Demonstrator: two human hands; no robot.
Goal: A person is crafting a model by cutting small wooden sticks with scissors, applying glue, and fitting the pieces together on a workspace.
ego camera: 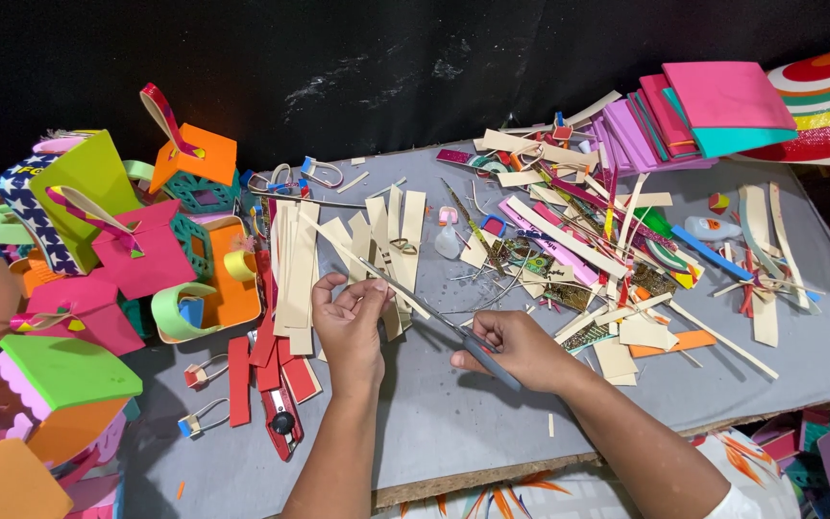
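Note:
My left hand (350, 327) pinches the end of a long thin cream foam strip (338, 242) that runs up and to the left from my fingertips. My right hand (521, 351) is closed around the grey handles of a pair of scissors (434, 315), whose blades point up-left toward my left hand's fingers and meet the strip there. Both hands hover over a grey board (453, 423). Flat cream strips (295, 264) lie in a row just beyond my left hand.
Red foam strips (240, 380) and a red utility cutter (282, 423) lie left of my wrist. Colourful foam houses (98, 250) crowd the left. A heap of mixed scraps (578, 250) and a stack of pink foam sheets (694, 111) fill the right.

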